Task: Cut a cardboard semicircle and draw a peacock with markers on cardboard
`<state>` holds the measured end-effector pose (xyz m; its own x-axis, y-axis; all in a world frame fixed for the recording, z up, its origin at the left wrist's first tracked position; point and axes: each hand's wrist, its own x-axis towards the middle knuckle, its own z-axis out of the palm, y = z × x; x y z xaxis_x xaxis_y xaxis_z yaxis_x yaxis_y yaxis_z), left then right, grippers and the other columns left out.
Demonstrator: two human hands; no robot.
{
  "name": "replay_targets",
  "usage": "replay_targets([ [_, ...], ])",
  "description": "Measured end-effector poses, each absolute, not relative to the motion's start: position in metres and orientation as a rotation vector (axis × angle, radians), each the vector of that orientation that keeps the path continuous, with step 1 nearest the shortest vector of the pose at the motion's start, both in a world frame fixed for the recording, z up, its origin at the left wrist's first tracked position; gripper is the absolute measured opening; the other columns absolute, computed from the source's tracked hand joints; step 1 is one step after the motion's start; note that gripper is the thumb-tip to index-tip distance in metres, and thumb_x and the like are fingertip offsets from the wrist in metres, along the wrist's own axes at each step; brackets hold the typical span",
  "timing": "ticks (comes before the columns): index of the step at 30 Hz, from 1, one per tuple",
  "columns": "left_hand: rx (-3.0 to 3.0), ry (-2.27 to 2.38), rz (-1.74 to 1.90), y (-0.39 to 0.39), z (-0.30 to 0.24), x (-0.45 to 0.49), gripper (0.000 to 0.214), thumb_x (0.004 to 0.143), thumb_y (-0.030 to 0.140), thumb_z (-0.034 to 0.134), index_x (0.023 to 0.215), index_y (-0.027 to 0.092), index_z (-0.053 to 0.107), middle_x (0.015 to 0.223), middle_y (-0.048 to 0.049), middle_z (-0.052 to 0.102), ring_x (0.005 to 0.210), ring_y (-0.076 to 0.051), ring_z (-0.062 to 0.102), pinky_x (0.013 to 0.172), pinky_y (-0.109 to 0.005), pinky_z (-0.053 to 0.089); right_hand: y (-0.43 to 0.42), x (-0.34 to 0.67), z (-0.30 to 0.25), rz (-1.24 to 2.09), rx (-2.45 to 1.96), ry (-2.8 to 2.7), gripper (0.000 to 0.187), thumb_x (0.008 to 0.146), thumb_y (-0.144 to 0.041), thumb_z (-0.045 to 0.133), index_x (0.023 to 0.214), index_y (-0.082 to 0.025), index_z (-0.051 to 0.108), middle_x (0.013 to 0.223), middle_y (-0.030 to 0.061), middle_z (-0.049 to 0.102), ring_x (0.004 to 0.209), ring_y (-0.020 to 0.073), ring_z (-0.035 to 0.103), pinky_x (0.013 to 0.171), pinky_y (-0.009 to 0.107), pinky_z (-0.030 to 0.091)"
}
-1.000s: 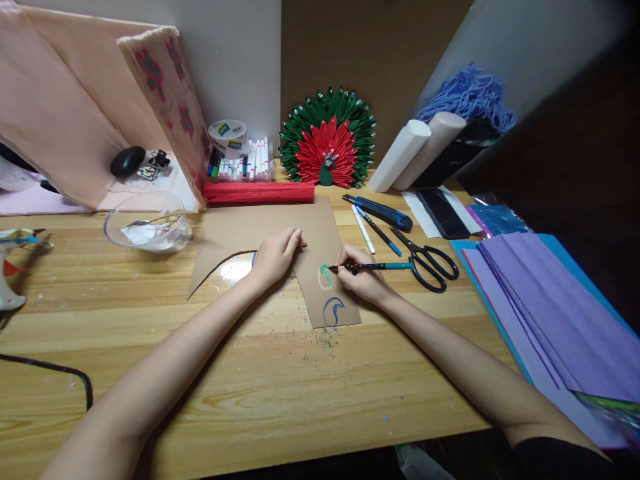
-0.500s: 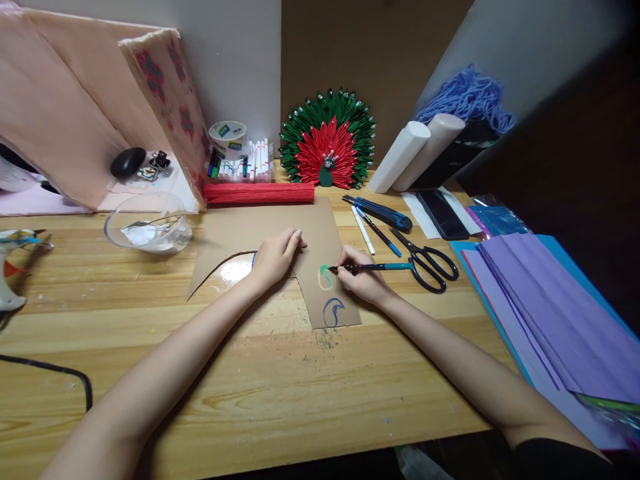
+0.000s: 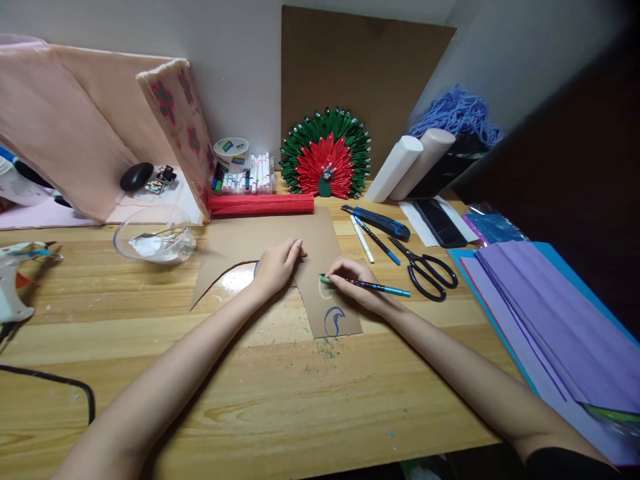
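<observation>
My right hand [image 3: 356, 281] pinches a dark-patterned marker pen [image 3: 383, 288] with a teal end. Its tip touches a small green-and-pale drawn curve on a brown cardboard sheet [image 3: 270, 233]. Below that curve is a blue crescent-like drawing [image 3: 335, 321] on the same sheet. My left hand [image 3: 278, 265] rests on the cardboard beside the curved cutout, fingers curled in; whatever may be inside them is hidden. A little blue shows at the wrist side of this hand, too covered to name.
Right of the cardboard lie black scissors [image 3: 431, 273], a blue utility knife [image 3: 377, 221], a white marker [image 3: 363, 240] and a blue pen [image 3: 381, 243]. A clear bowl [image 3: 123, 243], glue gun [image 3: 15, 280], red paper roll [image 3: 260, 204] and purple paper [image 3: 550, 320] surround the workspace.
The view has tilted up slightly, so everything sits lower. The back end of the marker pen in my right hand has dipped toward me. My left hand stays in place on the cardboard.
</observation>
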<state>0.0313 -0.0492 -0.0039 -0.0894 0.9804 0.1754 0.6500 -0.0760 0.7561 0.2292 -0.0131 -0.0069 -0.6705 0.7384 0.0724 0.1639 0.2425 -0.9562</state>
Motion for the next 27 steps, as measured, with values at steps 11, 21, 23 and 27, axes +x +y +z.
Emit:
replay_targets([
  [11, 1.745, 1.758, 1.01, -0.0493, -0.0041, 0.0305, 0.041, 0.091, 0.041, 0.025, 0.08, 0.021, 0.058, 0.083, -0.0027, 0.066, 0.08, -0.017, 0.06, 0.075, -0.028, 0.044, -0.013, 0.2301, -0.0127, 1.235, -0.962, -2.14, 0.005, 0.072, -0.019, 0.054, 0.073, -0.019, 0.05, 0.062, -0.003, 0.05, 0.05, 0.0092, 0.038, 0.046, 0.021, 0.029],
  [21, 1.736, 1.759, 1.014, -0.0491, -0.0043, 0.0308, 0.041, 0.092, 0.041, 0.025, 0.08, 0.02, 0.059, 0.083, -0.0026, 0.066, 0.08, -0.016, 0.06, 0.075, -0.027, 0.044, -0.0136, 0.2303, -0.0089, 1.195, -0.957, -2.21, 0.004, 0.071, -0.017, 0.053, 0.072, -0.018, 0.051, 0.061, -0.0033, 0.05, 0.053, 0.0094, 0.041, 0.049, 0.021, 0.03],
  [23, 1.741, 1.752, 1.02, -0.0489, -0.0047, 0.0307, 0.041, 0.092, 0.041, 0.025, 0.08, 0.02, 0.059, 0.083, -0.0024, 0.066, 0.079, -0.016, 0.06, 0.075, -0.027, 0.044, -0.0135, 0.2303, -0.0095, 1.203, -0.929, -2.237, 0.005, 0.07, -0.016, 0.054, 0.071, -0.018, 0.05, 0.063, -0.0028, 0.051, 0.054, 0.0097, 0.042, 0.05, 0.021, 0.03],
  [27, 1.748, 1.741, 1.038, -0.0485, -0.006, 0.0304, 0.042, 0.092, 0.042, 0.025, 0.08, 0.02, 0.059, 0.082, -0.0024, 0.065, 0.079, -0.016, 0.059, 0.075, -0.028, 0.043, -0.0133, 0.2302, -0.0088, 1.204, -0.948, -2.222, 0.005, 0.07, -0.015, 0.053, 0.073, -0.019, 0.05, 0.061, -0.0033, 0.05, 0.052, 0.0096, 0.041, 0.049, 0.021, 0.029],
])
